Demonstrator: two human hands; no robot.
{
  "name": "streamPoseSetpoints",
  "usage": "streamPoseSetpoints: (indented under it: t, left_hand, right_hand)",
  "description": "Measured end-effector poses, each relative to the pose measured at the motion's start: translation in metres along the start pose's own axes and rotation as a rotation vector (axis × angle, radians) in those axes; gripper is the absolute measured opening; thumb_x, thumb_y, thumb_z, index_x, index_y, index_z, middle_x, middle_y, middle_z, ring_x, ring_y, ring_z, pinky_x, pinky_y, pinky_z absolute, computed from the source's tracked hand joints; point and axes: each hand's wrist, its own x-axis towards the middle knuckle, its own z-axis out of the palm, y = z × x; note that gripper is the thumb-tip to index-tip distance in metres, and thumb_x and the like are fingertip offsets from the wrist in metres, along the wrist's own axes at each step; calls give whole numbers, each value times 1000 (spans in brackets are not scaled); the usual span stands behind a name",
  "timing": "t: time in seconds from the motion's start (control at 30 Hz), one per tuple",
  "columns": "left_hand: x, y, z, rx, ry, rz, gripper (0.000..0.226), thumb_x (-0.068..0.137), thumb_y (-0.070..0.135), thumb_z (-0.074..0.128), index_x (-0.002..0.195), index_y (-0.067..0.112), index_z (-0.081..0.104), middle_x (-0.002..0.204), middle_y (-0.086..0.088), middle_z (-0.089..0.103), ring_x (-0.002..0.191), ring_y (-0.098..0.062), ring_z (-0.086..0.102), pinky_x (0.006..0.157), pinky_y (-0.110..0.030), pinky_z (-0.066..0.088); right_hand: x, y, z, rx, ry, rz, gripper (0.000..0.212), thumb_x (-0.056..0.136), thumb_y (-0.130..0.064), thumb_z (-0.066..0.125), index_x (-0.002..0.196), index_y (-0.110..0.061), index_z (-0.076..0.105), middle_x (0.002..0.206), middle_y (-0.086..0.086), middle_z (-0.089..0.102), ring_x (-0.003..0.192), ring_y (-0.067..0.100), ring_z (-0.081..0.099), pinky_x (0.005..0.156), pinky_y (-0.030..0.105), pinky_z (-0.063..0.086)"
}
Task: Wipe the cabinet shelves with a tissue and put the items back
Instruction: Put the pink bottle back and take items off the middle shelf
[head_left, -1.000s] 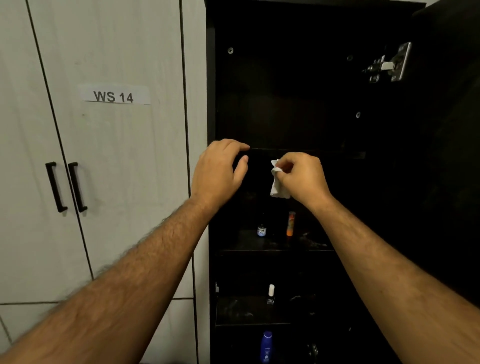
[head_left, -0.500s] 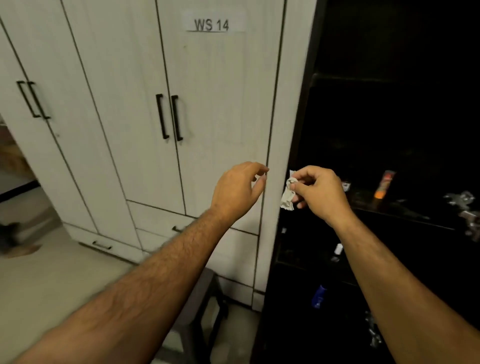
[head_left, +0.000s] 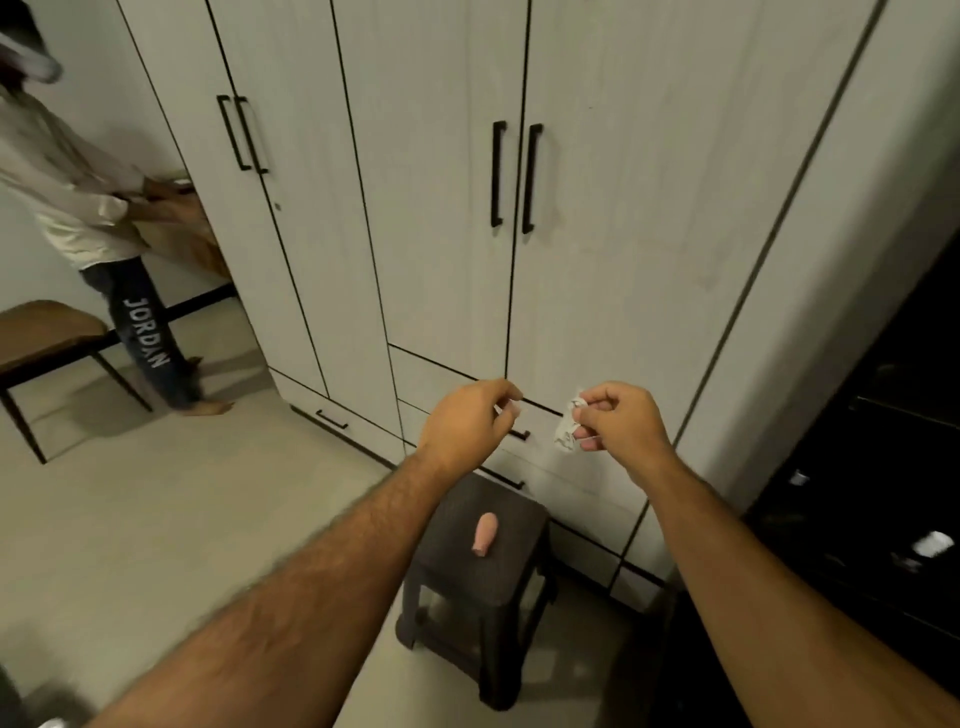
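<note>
Right hand (head_left: 621, 423): fingertips pinching crumpled tissue (head_left: 567, 434), which hangs at its left side.
Left hand (head_left: 467, 423): curled, empty, near tissue.

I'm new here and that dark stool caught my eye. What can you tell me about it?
The stool is small, square-topped and dark brown, seemingly plastic with a woven-looking texture. It stands upright on the pale floor, close in front of the white cabinet's drawers, with open gaps between its legs. A small pink item lies on its seat; what that is cannot be told. No hand touches the stool.
</note>
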Motion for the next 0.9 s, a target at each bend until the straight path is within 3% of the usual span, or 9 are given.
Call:
streamPoseSetpoints:
  t: [0.27, 0.47, 0.53, 0.8, 0.9]
  left_hand:
    - [16, -78, 26, -84, -139, -142, 26, 93, 34, 55, 118, 28, 60, 105, 11, 65, 91, -8, 60, 82, -33, 54]
    - [9, -113, 75, -210, -224, -249, 23, 93, 28, 59, 115, 24, 63, 102, 8, 67, 85, -2, 59, 77, -21, 49]
    - [8, -125, 92, -233, -254, -306, 24, 92, 27, 58, 115, 23, 64, 99, 9, 67, 85, -4, 60, 78, -24, 50]
    - [-3, -185, 161, -320, -338, -560, 24, 89, 19, 64, 112, 22, 64, 98, 6, 64, 92, -9, 59, 88, -29, 49]
    - [0, -218, 191, -321, -348, -612, 24, 87, 17, 66, 111, 18, 66, 104, 2, 68, 96, -13, 63, 90, -28, 50]
  right_hand:
    - [33, 39, 83, 65, -24, 138, 10, 86, -4, 69, 90, -12, 66, 85, 10, 71, 68, 22, 71, 56, 29, 55]
    - [57, 94, 111, 120, -54, 266, 11, 86, -1, 69, 90, -11, 67, 91, 11, 71, 76, 23, 73, 60, 33, 60]
    - [66, 114, 120, 143, -56, 305, 10, 85, 1, 68, 91, -8, 68, 92, 13, 71, 78, 25, 73, 61, 35, 60]
    - [88, 192, 168, 162, -54, 470, 17, 86, 4, 67, 91, -12, 64, 96, 15, 70, 78, 23, 71, 51, 22, 53]
    - [103, 226, 194, 84, -56, 479, 18, 85, 4, 68, 87, -14, 65, 98, 13, 70, 75, 20, 71, 52, 24, 54]
